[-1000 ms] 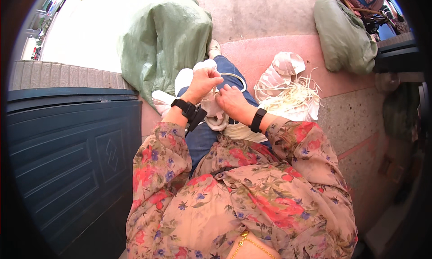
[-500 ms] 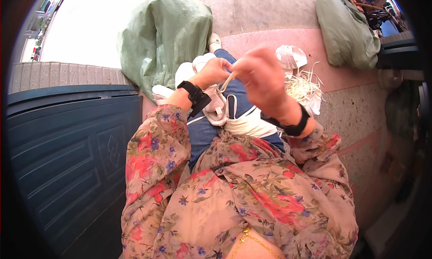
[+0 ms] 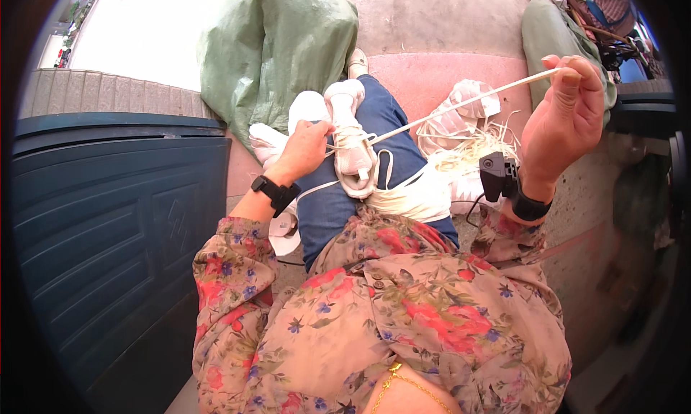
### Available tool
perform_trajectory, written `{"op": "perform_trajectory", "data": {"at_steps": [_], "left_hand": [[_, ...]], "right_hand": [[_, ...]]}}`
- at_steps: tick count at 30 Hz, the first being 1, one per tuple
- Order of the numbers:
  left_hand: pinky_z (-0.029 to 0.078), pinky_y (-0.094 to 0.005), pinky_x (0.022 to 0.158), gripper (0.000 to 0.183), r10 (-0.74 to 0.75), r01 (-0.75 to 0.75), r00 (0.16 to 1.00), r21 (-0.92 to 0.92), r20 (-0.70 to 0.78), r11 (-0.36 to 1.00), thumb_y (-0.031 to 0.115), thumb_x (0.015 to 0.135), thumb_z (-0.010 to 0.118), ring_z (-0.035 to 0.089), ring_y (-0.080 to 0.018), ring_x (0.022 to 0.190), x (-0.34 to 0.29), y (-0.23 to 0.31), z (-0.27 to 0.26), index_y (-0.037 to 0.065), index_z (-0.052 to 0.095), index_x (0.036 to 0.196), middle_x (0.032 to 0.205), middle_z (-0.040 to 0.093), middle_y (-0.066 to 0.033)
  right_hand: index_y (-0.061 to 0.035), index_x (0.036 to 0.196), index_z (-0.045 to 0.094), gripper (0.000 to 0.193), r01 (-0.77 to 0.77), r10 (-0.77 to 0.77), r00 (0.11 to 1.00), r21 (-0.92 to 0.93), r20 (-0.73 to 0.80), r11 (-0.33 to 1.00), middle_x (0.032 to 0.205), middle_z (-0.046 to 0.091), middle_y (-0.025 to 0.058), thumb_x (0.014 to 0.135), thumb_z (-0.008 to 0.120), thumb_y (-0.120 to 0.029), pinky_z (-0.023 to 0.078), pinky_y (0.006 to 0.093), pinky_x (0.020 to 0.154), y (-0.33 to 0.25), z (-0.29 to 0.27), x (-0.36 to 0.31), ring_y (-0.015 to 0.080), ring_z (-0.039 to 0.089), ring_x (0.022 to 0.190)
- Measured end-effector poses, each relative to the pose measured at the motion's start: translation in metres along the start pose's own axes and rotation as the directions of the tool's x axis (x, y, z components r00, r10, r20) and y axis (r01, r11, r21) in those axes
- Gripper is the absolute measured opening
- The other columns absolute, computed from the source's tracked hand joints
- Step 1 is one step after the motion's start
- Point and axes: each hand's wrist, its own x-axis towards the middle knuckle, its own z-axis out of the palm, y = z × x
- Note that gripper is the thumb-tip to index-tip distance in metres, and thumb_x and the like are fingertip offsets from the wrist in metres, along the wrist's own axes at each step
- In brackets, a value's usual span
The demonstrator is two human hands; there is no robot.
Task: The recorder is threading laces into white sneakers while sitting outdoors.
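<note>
Now 2 hands work: left hand point(image 3: 306, 146) grips 1 white bundle point(image 3: 350, 140), right hand point(image 3: 563, 116) pulls 1 strand point(image 3: 461, 101).

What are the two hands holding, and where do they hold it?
The right hand pinches the far end of a pale strand, pulled taut. The left hand grips the white bundle at its side, where the strand wraps it.

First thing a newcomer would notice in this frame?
Probably the pale strip pulled taut across the middle, from the white bundle on the person's lap up to the raised right hand at upper right, which pinches its end. The left hand clamps the bundle at centre. Next, the big green sack behind them, and the loose pale fibres on the pink floor.
</note>
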Motion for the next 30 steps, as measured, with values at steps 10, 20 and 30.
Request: {"op": "perform_trajectory", "data": {"at_steps": [10, 20, 30], "left_hand": [[0.042, -0.0369, 0.073, 0.039, 0.025, -0.030, 0.999, 0.135, 0.045, 0.990, -0.001, 0.071, 0.053, 0.048, -0.0303, 0.083, -0.011, 0.011, -0.008, 0.006, 0.050, 0.110, 0.083, 0.055, -0.0140], [0.039, -0.0242, 0.057, 0.045, -0.266, 0.261, 0.962, -0.515, 0.067, 0.816, 0.008, 0.079, 0.054, 0.047, -0.0084, 0.060, -0.015, 0.003, -0.011, 0.000, 0.038, 0.121, 0.067, 0.052, -0.0006], [0.041, -0.0216, 0.063, 0.047, -0.461, 0.302, 0.887, -0.808, 0.043, 0.506, 0.009, 0.077, 0.057, 0.052, -0.0085, 0.067, -0.031, -0.009, -0.003, -0.001, 0.038, 0.120, 0.071, 0.058, -0.0034]], "right_hand": [[-0.0031, 0.091, 0.048, 0.015, -0.881, 0.533, 0.461, 0.292, 0.709, 0.373, 0.080, 0.057, 0.0075, 0.092, 0.040, -0.015, 0.049, 0.0262, 0.061, 0.018, 0.024, -0.036, 0.0143, 0.057, 0.068], [0.0005, 0.091, 0.057, 0.021, -0.177, 0.535, 0.316, -0.505, 0.784, 0.845, 0.070, 0.061, 0.0181, 0.079, 0.042, -0.009, 0.048, 0.0407, 0.055, 0.046, 0.102, -0.214, 0.0300, 0.061, 0.064], [0.0014, 0.077, 0.060, 0.014, -0.051, 0.608, 0.142, -0.608, 0.781, 0.792, 0.074, 0.061, 0.0188, 0.074, 0.049, -0.007, 0.048, 0.0414, 0.062, 0.044, 0.120, -0.213, 0.0335, 0.061, 0.073]]}}
